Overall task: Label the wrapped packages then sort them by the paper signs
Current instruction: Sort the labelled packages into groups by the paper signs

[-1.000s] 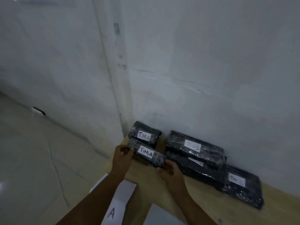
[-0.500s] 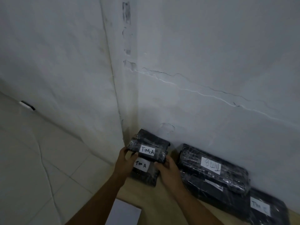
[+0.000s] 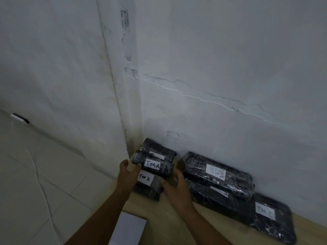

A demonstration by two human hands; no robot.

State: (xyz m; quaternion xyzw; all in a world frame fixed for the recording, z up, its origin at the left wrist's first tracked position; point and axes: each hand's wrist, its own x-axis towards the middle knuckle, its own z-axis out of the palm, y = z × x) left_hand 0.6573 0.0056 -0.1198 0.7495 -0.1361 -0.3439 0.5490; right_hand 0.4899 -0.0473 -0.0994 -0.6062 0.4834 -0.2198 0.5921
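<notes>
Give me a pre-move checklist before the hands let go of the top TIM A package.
1. Top package on the A stack: ok.
2. Its label reads TIM A, matches the package below: ok.
3. Left hand at its left end, right hand at its right: ok.
4. Stack stable when released: cannot tell.
5. Clear of the B stack: ok, gap visible.
6. Paper sign lettering: cannot tell.

Single head-worn view, close above the table (image 3: pixel 177 209), facing forward and down toward the wall corner (image 3: pixel 123 121).
</notes>
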